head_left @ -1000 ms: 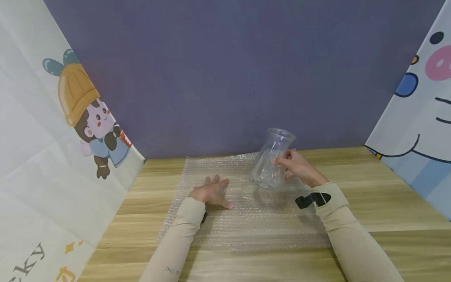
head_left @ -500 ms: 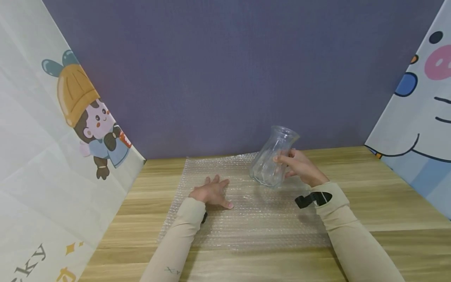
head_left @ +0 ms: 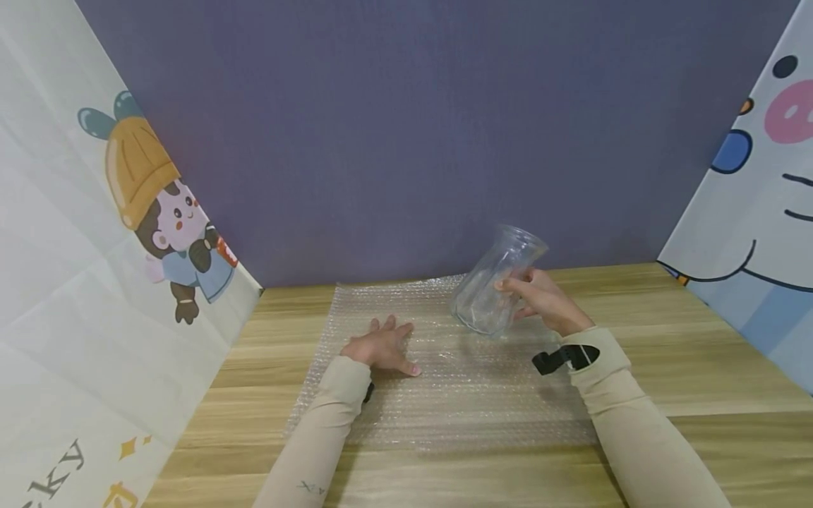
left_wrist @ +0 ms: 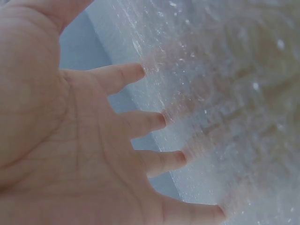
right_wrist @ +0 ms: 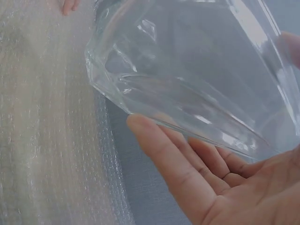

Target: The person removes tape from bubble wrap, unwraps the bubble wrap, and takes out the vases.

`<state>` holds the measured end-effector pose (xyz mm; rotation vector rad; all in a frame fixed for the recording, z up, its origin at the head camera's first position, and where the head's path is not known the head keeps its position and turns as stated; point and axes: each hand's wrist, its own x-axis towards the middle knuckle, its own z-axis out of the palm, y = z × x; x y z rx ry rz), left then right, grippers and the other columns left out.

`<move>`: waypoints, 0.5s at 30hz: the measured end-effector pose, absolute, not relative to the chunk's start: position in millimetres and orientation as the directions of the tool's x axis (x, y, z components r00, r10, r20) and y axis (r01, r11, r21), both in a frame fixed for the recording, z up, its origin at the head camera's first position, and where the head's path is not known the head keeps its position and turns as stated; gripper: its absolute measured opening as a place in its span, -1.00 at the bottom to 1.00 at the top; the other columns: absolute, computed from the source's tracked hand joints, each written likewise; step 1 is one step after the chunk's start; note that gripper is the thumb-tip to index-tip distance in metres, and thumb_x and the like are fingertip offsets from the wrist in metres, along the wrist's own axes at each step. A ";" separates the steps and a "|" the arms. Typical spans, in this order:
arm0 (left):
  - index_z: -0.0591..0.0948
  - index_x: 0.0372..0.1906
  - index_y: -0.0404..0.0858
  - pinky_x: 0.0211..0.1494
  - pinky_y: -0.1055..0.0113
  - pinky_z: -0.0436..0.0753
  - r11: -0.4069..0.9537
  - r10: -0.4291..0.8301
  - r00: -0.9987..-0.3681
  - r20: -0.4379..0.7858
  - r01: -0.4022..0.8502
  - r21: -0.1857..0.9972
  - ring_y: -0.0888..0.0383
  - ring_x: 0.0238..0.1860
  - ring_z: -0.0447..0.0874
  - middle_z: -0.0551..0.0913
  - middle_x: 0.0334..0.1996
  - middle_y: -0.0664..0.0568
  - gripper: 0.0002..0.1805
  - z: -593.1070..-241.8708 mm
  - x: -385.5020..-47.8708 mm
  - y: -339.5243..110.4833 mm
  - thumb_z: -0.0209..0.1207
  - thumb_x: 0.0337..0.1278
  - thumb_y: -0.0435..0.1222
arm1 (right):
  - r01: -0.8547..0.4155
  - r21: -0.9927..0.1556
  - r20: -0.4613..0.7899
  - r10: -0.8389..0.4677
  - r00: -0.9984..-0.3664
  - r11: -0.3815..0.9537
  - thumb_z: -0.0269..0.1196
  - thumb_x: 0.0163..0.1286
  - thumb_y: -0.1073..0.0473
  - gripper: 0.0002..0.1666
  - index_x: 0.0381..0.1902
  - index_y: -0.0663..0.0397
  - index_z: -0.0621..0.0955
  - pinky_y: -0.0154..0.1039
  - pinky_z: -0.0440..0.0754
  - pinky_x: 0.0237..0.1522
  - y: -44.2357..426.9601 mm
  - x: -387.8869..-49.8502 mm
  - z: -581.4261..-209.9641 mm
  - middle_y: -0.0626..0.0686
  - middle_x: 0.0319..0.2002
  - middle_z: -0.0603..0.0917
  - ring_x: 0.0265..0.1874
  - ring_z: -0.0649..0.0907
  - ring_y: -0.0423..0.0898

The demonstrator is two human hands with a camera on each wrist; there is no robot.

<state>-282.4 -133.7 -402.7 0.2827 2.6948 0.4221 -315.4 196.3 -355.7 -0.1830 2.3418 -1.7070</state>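
Note:
A clear glass vase (head_left: 488, 296) with a flared rim leans to the right over the sheet of bubble wrap (head_left: 470, 416). My right hand (head_left: 543, 300) grips the vase by its side, thumb in front and fingers behind. The right wrist view shows the faceted glass vase (right_wrist: 187, 79) close up, with the fingers (right_wrist: 171, 164) along its underside. Whether its base touches the wrap, I cannot tell. Fingers spread, my left hand (head_left: 381, 346) rests on the left part of the sheet. In the left wrist view its fingertips (left_wrist: 176, 159) touch the bubble wrap (left_wrist: 225, 93).
Beneath the wrap lies a wood-grain table (head_left: 667, 346). A dark purple-grey panel (head_left: 406, 141) stands along the back edge. White printed cloth walls rise at the left (head_left: 57, 247) and right (head_left: 724, 240). A black strap buckle (head_left: 565, 360) sits on the right sleeve cuff.
The vase has tilted further over, its rim shifting to the right and slightly up while its base stays nearly in place. My left hand has not moved.

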 end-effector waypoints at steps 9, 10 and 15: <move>0.11 0.64 0.13 0.41 -0.66 -0.08 0.936 0.253 -0.901 -0.352 0.136 0.325 -0.32 0.66 -0.30 -0.17 0.69 -0.12 0.18 -401.6 -281.7 -133.7 0.45 -0.08 0.25 | 0.040 -0.959 -0.105 -0.221 -0.970 0.282 0.28 0.41 -0.02 -0.29 0.29 0.24 0.26 -0.16 0.77 -0.11 196.0 -315.9 -355.7 0.16 0.14 0.42 -0.01 0.54 -0.06; 0.11 0.64 0.14 0.42 -0.66 -0.08 0.936 0.252 -0.902 -0.351 0.135 0.325 -0.32 0.66 -0.30 -0.17 0.69 -0.12 0.18 -401.6 -281.7 -133.8 0.45 -0.08 0.25 | 0.043 -0.960 -0.108 -0.223 -0.969 0.278 0.28 0.41 -0.02 -0.25 0.34 0.25 0.24 -0.15 0.77 -0.10 195.7 -315.4 -355.5 0.20 0.19 0.40 0.05 0.52 -0.02; 0.11 0.64 0.15 0.42 -0.66 -0.09 0.937 0.248 -0.903 -0.352 0.130 0.325 -0.31 0.66 -0.31 -0.18 0.69 -0.10 0.18 -402.6 -281.8 -134.2 0.45 -0.09 0.26 | 0.065 -0.957 -0.129 -0.217 -0.968 0.282 0.29 0.40 -0.04 0.05 0.55 0.30 -0.01 -0.16 0.77 -0.05 194.9 -312.9 -354.3 0.32 0.41 0.21 0.29 0.38 0.13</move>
